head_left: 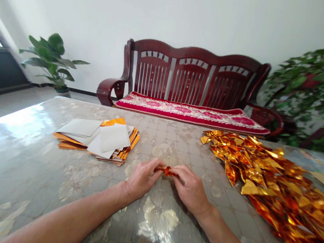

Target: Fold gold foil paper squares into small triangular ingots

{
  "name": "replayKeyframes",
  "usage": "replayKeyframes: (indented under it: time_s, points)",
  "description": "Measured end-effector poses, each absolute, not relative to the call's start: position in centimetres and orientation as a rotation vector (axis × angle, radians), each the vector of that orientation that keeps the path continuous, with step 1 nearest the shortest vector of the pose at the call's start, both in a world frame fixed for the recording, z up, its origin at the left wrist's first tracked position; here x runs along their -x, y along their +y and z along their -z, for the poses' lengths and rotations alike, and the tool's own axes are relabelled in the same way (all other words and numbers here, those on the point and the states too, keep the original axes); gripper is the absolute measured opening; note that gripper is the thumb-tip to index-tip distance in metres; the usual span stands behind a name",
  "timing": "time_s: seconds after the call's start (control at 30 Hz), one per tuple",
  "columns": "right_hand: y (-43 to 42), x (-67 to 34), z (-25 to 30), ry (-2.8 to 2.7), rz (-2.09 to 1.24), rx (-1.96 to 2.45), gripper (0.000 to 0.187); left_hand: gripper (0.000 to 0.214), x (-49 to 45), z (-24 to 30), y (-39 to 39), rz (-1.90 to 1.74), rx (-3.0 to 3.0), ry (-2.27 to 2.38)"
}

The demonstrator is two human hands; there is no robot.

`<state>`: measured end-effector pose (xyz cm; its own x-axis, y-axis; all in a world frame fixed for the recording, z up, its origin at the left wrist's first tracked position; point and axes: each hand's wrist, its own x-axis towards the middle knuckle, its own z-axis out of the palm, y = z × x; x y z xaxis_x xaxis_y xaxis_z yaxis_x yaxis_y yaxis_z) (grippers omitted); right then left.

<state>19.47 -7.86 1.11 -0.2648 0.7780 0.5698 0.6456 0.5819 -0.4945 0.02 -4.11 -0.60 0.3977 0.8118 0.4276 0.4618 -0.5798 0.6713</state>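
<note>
Between my two hands, just above the table, is a small piece of shiny orange-gold foil paper [167,171], crumpled or folded narrow in the middle. My left hand [143,177] pinches its left end with thumb and fingers. On the other end, my right hand [191,188] is closed in a similar pinch. Left of my hands lies a stack of foil paper sheets [113,139], mostly with the pale side up and orange edges showing. A large heap of folded gold foil pieces [272,177] spreads over the right side.
The table [83,194] has a glossy, floral-patterned cover that reflects light. Behind it stands a dark red wooden bench [190,78] with a red patterned cushion [192,112]. A potted plant [53,60] is at the left, leafy plants [315,84] at the right, near clear plastic [306,159].
</note>
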Motion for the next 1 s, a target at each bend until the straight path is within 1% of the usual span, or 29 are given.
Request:
replayKeyframes:
  time_s: [0.2, 0.33, 0.6, 0.77, 1.0]
  points:
    - [-7.86, -19.59, -0.54, -2.025, -0.141, 1.083, 0.030, 0.021, -0.08, 0.53, -4.21, -1.060, -2.234, 1.067]
    - [-7.90, -19.50, -0.44, -2.023, -0.081, 1.086, 0.032, 0.024, -0.09, 0.53, -4.18, -1.080, -2.244, 1.075]
    - [-7.96, -19.12, -0.17, -2.069, 0.047, 1.119, 0.031, 0.025, 0.03, 0.71, -4.20, -1.102, -2.319, 1.083]
    - [-7.90, -18.97, -0.12, -2.110, 0.154, 1.102, 0.028, 0.022, 0.13, 0.81, -4.41, -1.096, -2.397, 1.041]
    - [-7.90, -18.85, -0.64, -2.192, 0.189, 1.065, 0.026, 0.022, 0.04, 0.42, -4.74, -0.997, -2.488, 1.018]
